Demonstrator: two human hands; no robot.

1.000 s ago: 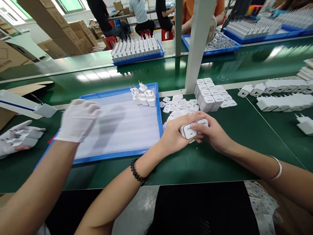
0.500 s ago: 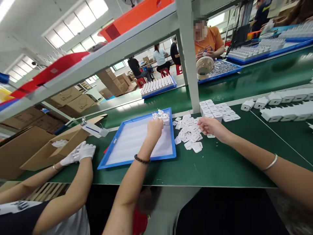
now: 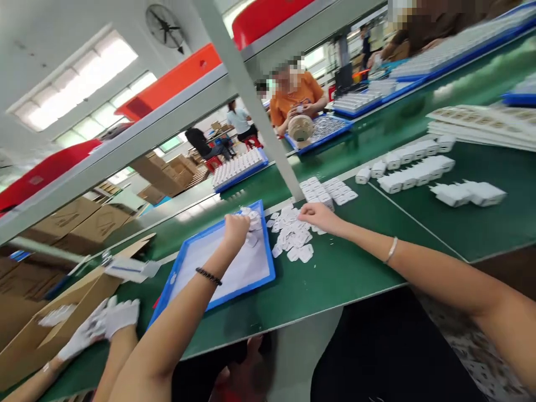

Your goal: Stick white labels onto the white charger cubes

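My left hand (image 3: 235, 230) reaches over the far corner of a blue tray (image 3: 268, 274) lined with white foam. Its fingers are curled at a small cluster of white plug chargers (image 3: 253, 216) there; whether it grips one I cannot make out. My right hand (image 3: 316, 216) rests with fingers bent on a loose pile of flat white charger parts (image 3: 293, 241) on the green table (image 3: 335, 279). Neat stacks of the same parts (image 3: 330, 190) lie just beyond it.
A co-worker's white-gloved hands (image 3: 104, 322) work at an open cardboard box (image 3: 54, 329) on my left. Rows of white chargers (image 3: 412, 170) lie to the right. A slanted grey post (image 3: 251, 106) rises behind the pile. A person in orange (image 3: 295, 95) sits opposite.
The view has tilted and swung left. My hands, earlier together on a charger, have parted: the left went to the tray's far corner, the right to the loose pile.
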